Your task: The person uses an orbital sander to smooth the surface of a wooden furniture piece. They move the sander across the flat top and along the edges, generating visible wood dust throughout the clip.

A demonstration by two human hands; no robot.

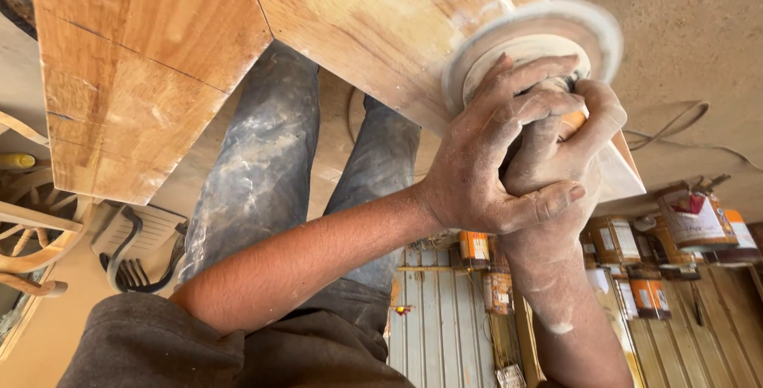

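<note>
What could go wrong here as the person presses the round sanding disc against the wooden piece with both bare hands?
1. The left hand and right hand clasp the tool just behind the sanding disc; bare fingers might slip onto its rim.
2. Dust coats both hands, so it may be breathed in.
3. The disc sits near the edge of the wooden piece and could gouge it.
</note>
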